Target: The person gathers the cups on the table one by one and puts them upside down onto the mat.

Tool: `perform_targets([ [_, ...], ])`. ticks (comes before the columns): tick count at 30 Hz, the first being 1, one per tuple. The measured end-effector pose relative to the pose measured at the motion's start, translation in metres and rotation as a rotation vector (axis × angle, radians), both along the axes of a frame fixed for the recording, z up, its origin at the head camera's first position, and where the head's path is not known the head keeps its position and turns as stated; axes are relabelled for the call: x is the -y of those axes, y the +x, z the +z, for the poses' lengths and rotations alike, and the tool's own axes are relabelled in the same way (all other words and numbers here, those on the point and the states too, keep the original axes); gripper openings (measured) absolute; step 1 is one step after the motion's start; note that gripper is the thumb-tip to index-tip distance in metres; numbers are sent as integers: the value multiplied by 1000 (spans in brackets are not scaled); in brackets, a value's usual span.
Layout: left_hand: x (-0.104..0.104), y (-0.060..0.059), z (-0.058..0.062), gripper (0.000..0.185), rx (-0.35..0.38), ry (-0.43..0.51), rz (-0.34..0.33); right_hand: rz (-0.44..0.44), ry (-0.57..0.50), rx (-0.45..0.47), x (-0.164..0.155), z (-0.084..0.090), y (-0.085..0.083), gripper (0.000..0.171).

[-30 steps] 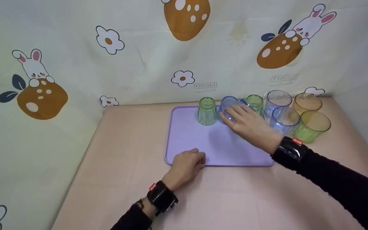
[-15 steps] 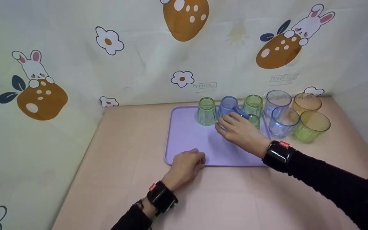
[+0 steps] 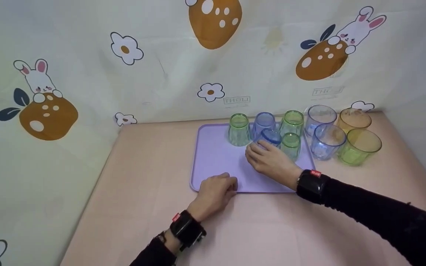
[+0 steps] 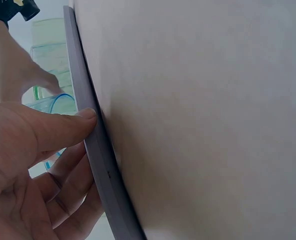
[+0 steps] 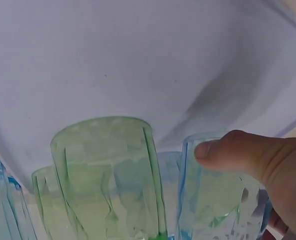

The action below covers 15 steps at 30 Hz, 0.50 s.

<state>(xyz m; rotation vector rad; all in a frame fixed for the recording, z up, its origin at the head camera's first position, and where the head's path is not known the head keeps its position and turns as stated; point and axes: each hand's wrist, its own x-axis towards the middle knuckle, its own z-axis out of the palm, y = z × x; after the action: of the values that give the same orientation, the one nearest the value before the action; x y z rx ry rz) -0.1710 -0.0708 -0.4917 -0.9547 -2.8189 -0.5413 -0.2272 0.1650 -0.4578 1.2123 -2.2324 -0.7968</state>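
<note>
Going left to right: the left hand (image 3: 215,190) sits at the near-left corner of the purple tray (image 3: 216,162). In the left wrist view its thumb (image 4: 62,127) lies on top of the tray's edge with the other fingers curled underneath, so it's pinching the rim. Nothing else is within reach of those fingers; the cups are all well beyond them, up and to the right.

Next over, the right hand (image 3: 270,160) is on the tray, wrapped around a small blue cup (image 3: 271,136). The right wrist view shows the thumb (image 5: 238,150) pressed flat against the cup's side, fingers narrowed around it, so it's a proper grip. The cup pokes out past the fingertips on the far side. It looks about upright, long axis roughly vertical, though I can't tell whether it's touching the tray or just above it.

Around those fingers: a green cup (image 3: 239,129) off to the left of the fingertips, a blue cup (image 3: 264,121) straight beyond them, and two green cups (image 3: 291,145) just to the right, the nearer one close beside the held cup.

Further right, off the tray, stands a cluster of bigger cups (image 3: 340,135) in clear blue, amber and green, well apart from both hands but nearer the right one.
</note>
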Motion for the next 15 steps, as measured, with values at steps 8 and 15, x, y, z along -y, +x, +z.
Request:
perform_targets([
  [8, 1, 1, -2, 15, -50, 4, -11, 9, 29, -19, 0, -14, 0, 40],
  [15, 0, 0, -1, 14, -47, -1, -6, -13, 52, -25, 1, -22, -1, 40],
])
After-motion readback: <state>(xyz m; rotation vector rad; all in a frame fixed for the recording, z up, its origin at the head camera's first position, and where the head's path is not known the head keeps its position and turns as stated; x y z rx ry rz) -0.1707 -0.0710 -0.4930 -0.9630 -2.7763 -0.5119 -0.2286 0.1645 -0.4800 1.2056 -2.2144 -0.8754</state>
